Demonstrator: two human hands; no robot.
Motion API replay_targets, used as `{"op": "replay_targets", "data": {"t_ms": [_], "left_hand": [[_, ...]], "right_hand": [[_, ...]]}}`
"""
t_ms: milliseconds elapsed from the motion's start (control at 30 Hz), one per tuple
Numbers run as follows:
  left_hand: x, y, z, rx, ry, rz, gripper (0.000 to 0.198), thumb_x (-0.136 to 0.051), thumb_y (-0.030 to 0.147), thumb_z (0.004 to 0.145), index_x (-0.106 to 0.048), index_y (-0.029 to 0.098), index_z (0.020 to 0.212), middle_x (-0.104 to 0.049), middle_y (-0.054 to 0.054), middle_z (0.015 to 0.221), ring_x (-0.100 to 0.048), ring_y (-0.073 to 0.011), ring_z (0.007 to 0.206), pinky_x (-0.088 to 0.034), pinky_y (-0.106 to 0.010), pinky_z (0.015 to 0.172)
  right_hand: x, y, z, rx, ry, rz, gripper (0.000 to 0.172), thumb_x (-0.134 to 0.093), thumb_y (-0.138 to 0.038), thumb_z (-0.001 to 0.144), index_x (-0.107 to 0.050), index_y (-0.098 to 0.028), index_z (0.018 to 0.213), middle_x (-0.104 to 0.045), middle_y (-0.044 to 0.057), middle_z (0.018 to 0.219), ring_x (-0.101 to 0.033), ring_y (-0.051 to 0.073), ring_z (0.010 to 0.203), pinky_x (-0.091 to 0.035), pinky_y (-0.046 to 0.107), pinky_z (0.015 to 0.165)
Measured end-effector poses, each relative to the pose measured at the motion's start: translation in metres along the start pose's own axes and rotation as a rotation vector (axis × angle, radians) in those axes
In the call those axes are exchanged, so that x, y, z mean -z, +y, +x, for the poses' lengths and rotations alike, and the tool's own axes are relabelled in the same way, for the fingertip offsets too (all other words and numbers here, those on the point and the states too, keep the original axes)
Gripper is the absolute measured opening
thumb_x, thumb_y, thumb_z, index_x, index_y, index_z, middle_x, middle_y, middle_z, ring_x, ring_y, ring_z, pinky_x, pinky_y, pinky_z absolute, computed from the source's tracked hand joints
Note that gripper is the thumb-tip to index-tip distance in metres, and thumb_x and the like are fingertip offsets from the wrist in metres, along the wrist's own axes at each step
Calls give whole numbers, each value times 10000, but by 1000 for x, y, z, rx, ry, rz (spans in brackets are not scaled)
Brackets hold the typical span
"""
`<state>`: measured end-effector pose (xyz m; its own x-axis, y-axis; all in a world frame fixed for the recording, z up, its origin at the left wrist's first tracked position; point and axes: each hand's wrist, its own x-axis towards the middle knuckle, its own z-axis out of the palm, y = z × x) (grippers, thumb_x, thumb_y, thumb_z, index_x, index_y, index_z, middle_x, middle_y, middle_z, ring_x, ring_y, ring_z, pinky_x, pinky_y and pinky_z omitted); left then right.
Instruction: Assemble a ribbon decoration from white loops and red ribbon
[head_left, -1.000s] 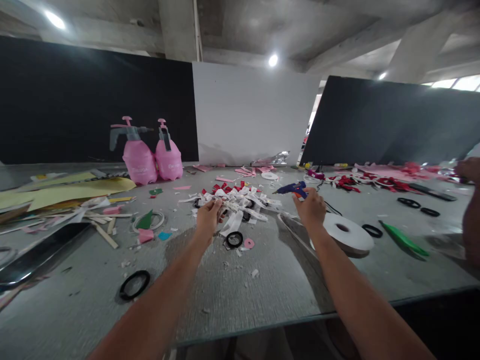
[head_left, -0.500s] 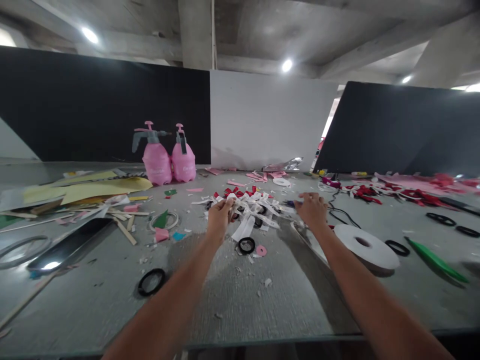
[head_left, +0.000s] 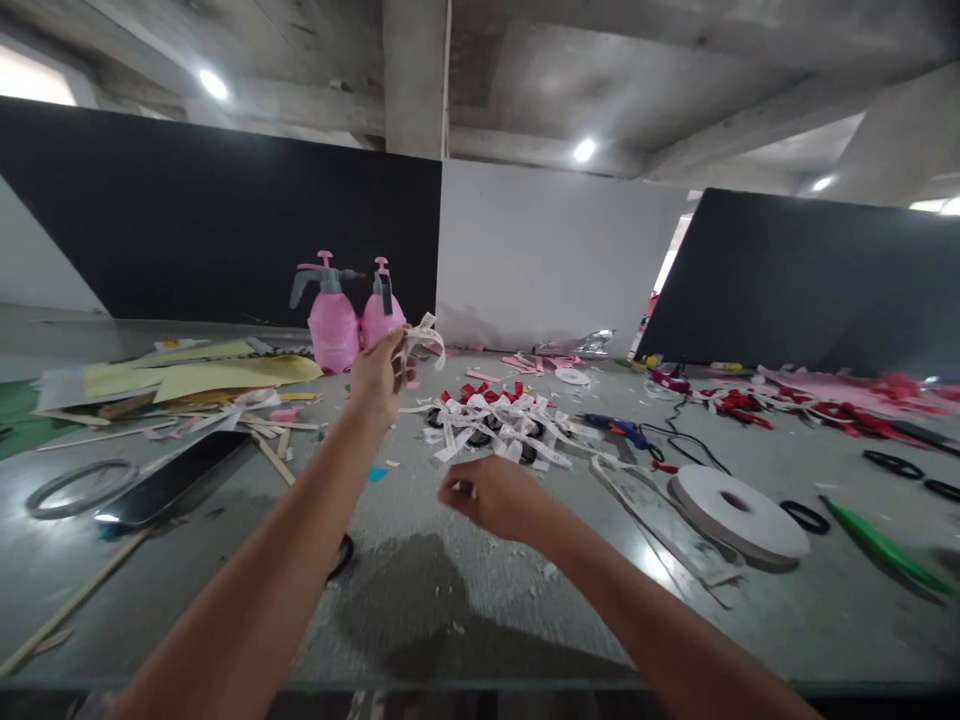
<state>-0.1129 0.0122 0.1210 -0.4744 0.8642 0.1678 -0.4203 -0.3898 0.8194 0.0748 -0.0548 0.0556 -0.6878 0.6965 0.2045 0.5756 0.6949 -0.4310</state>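
Note:
My left hand (head_left: 377, 382) is raised above the table, its fingers closed on a looped strip of printed white ribbon (head_left: 429, 345). Lower and nearer to me, my right hand (head_left: 495, 495) has curled fingers; what they hold, if anything, is hidden. Just beyond it lies a pile of white ribbon strips (head_left: 517, 415) mixed with red bows and black rings. A blue glue gun (head_left: 616, 428) rests right of the pile. Farther right, a large white ribbon roll (head_left: 739, 515) lies flat with a loose length trailing from it. My left forearm partly covers a black ring (head_left: 342, 556).
Two pink spray bottles (head_left: 334, 330) stand at the back left. Yellow sheets (head_left: 202, 378), sticks and a dark phone (head_left: 176, 478) lie on the left. On the right are red ribbon pieces (head_left: 739, 405), scissors (head_left: 892, 464) and a green pointed object (head_left: 885, 545).
My left hand has lifted away from the pile, up and leftward, with the ribbon strip. My right hand has come from beside the glue gun to the front of the pile.

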Motion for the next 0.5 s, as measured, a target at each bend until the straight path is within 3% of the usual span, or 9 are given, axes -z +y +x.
{"op": "replay_targets", "data": {"t_ms": [133, 267, 400, 500], "left_hand": [[18, 5, -3, -30, -17, 76, 266, -725, 343, 651, -705, 166, 849, -655, -3, 739, -541, -76, 501, -419, -186, 421], [39, 3, -5, -6, 7, 151, 287, -738, 359, 632, -700, 162, 837, -652, -2, 734, -535, -74, 492, -417, -186, 416], [49, 4, 3, -20, 12, 210, 304, -725, 371, 631, -693, 155, 842, -657, -4, 726, -540, -77, 489, -413, -186, 411], [42, -1, 7, -16, 26, 222, 299, -710, 372, 629, -685, 154, 833, -652, 1, 703, -538, -78, 483, -410, -183, 411]], "right_hand": [[-30, -47, 24, 30, -182, -127, 293, -564, -446, 872, -715, -243, 1019, -757, 57, 889, -699, 220, 859, -465, 281, 694], [-54, -68, 38, -53, -277, -257, 423, -531, -525, 872, -712, -190, 1055, -743, 150, 977, -702, 292, 926, -513, 355, 713], [-78, -77, 45, -27, -183, -252, 482, -493, -557, 877, -716, -148, 1003, -741, 164, 932, -712, 295, 834, -531, 368, 653], [-90, -79, 50, 32, -106, -241, 290, -564, -385, 858, -724, -166, 961, -742, 154, 938, -703, 281, 786, -516, 340, 610]]}}
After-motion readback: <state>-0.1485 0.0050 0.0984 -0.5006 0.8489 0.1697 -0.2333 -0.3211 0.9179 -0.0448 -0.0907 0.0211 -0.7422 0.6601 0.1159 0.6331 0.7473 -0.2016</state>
